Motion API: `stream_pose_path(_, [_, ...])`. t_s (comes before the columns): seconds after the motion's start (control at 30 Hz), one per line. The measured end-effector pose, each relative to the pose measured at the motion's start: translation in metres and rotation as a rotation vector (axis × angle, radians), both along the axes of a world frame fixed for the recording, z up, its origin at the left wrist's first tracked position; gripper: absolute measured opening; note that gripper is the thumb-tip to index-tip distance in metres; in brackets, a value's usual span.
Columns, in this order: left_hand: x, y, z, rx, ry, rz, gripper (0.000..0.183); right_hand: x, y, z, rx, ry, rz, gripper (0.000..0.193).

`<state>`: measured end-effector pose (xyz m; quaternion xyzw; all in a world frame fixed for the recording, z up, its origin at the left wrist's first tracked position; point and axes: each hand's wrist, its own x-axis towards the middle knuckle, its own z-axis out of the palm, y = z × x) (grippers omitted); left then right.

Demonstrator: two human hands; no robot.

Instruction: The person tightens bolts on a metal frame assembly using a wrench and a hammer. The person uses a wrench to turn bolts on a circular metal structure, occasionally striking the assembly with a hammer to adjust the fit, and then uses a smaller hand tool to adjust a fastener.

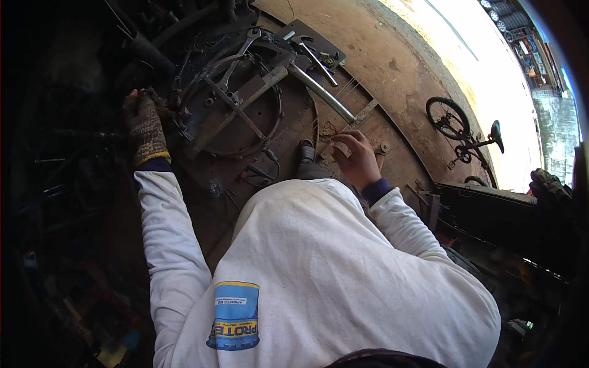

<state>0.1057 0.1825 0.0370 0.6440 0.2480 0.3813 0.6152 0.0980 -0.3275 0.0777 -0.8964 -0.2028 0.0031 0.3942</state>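
Note:
My left hand (147, 126), in a grey-brown knit glove with a yellow cuff, is in the dark at the left edge of a metal work table (294, 126). Its fingers are curled around something too dark to make out. Bare and loosely bent, my right hand (359, 161) is over the table's near right part, with a gap between thumb and fingers and nothing visible in it. Between the hands lies a large thin metal ring (280, 110) with flat bars (236, 105) across it. A combination wrench (236, 58) rests on the far side, near a metal tube (322, 93).
A hammer (318, 61) lies at the table's far edge. Thin rods (350, 86) lie right of the tube. A cable with a plug (270, 165) is near my lap. A bicycle (460, 132) stands beyond, on the right. Dark clutter fills the left.

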Motion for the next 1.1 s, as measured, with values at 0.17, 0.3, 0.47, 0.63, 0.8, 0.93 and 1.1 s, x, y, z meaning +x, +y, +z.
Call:
stream_pose_path(0.17, [0.013, -0.032, -0.018, 0.195, 0.396, -0.052, 0.035, 0.001, -0.023, -0.012, -0.044, 0.118, -0.032, 0.024])
stream_pose_path(0.3, [0.004, -0.022, -0.007, -0.012, 0.377, -0.197, 0.037, 0.020, -0.029, -0.014, 0.030, 0.195, -0.057, 0.023])
stream_pose_path(0.47, [-0.011, -0.045, 0.057, 0.781, 0.958, -0.124, 0.046, 0.056, -0.014, 0.001, 0.077, 0.147, 0.039, 0.018])
stream_pose_path(0.63, [0.016, -0.036, 0.048, 0.752, 0.825, -0.144, 0.040, 0.082, 0.024, 0.006, -0.010, -0.067, 0.461, 0.021])
stream_pose_path(0.8, [0.053, -0.044, 0.033, 0.585, 0.788, -0.250, 0.039, 0.075, 0.084, -0.013, -0.225, -0.306, 0.559, 0.020])
stream_pose_path(0.93, [0.047, -0.030, 0.045, 0.147, 0.831, -0.419, 0.041, 0.068, 0.096, -0.027, -0.364, -0.394, 0.605, 0.023])
stream_pose_path(1.1, [0.004, -0.076, 0.069, 0.808, 0.677, -0.157, 0.034, 0.066, 0.094, -0.032, -0.331, -0.336, 0.617, 0.027])
